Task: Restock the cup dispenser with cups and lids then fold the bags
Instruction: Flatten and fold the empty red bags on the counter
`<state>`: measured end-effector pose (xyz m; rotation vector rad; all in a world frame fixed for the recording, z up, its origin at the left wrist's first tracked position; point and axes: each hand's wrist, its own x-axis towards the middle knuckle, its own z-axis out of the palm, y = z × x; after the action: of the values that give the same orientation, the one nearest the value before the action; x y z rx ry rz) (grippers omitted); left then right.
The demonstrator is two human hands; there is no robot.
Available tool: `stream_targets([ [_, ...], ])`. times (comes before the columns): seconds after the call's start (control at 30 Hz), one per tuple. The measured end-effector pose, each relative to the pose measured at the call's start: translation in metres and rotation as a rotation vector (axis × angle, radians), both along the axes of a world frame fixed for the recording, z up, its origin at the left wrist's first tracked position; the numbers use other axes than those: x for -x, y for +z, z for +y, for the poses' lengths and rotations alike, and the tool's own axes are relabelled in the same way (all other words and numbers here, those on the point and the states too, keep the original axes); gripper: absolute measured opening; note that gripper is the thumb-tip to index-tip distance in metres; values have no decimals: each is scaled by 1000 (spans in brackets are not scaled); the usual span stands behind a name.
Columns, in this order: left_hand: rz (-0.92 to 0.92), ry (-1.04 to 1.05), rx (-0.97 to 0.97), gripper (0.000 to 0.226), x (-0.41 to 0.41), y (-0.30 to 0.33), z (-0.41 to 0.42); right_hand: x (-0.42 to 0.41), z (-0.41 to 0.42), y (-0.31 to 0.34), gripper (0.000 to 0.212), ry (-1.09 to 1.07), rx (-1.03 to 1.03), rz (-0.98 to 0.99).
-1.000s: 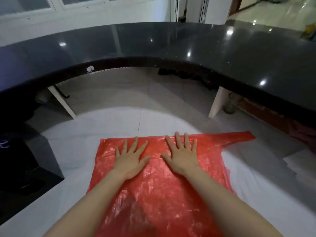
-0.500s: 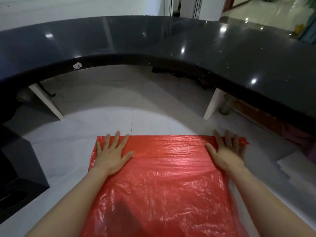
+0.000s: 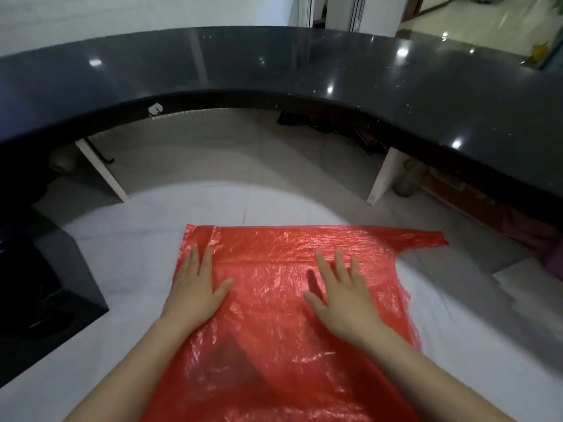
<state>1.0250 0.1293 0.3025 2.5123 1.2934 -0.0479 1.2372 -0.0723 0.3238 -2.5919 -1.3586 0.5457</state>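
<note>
While both arms reach forward from the bottom of the view, the two hands lie flat, palms down, on a red plastic bag [image 3: 283, 300]. The left hand [image 3: 195, 293] rests near the bag's left edge, with its fingers straight and close together and its thumb sticking out to the right. The right hand [image 3: 344, 300] rests further to the right, with its fingers spread a little and pointing away from the person. Neither grip is closed on anything — the fingers are stretched out and only press down on the thin plastic.

The bag is spread out on a white surface [image 3: 115, 269], right in front of the person. It looks see-through and crinkly, with many small wrinkles that shine in the light. A straight crease runs across it from left to right, just past the fingertips. One handle strip [image 3: 426, 237] sticks out at the far right corner and lies flat on the white surface. Whether anything is inside the bag cannot be told — it lies flat, and only a dark shape shows through the plastic near the bottom of the view.

Beyond the white surface, a dark shiny curved counter [image 3: 304, 65] bends around.
</note>
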Motion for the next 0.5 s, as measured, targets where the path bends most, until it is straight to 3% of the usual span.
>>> stream_targets([
  [0.17,110,-1,-72,87,19,-9,-6,6,-11,-26,82,-17,116,-91],
  [0.5,30,-84,-42,88,0,7,0,-30,-14,-19,77,-94,82,-147],
])
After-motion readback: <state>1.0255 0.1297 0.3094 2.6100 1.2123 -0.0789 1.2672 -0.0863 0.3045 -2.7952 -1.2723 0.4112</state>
